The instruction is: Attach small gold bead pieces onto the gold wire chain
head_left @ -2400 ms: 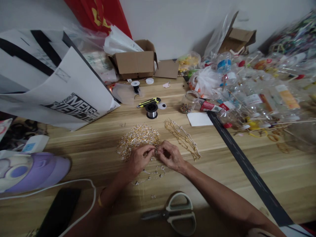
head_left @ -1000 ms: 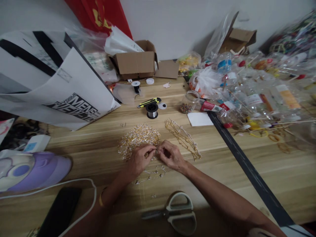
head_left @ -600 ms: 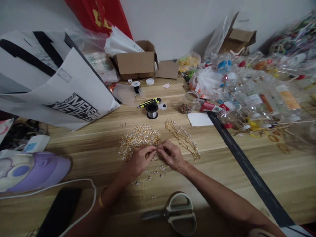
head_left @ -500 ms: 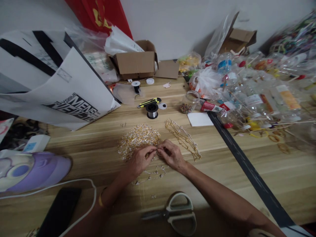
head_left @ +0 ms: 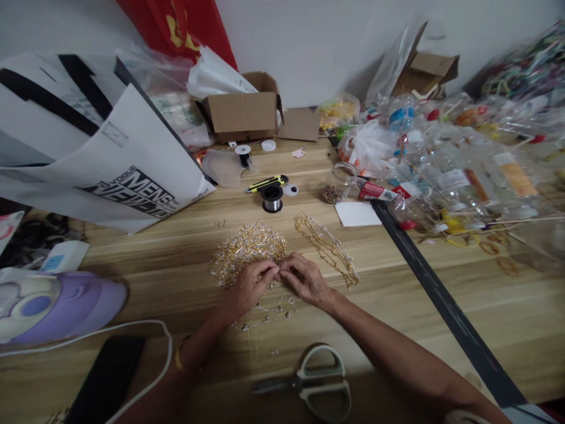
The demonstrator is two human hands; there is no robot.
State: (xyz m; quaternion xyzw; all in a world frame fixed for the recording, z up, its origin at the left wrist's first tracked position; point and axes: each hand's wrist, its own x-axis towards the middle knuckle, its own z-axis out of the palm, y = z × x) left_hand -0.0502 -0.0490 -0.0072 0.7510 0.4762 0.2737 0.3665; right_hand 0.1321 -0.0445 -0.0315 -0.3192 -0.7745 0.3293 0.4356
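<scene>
Fingertips pinched narrow, the left hand [head_left: 248, 287] and right hand [head_left: 311, 284] meet beside glittering gold-and-clear pieces [head_left: 252, 242]; what they hold, if anything, cannot be told.

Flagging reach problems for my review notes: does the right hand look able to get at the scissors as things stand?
Probably yes: the scissors lie uncovered on the near tabletop, handles toward the right forearm, though the right hand is busy at the bead pile.

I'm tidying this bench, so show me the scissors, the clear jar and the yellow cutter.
Scissors [head_left: 324, 388]: head view, on the pale handle.
Clear jar [head_left: 333, 193]: head view, on its bead-filled lower part.
Yellow cutter [head_left: 260, 185]: head view, on its body.
</scene>
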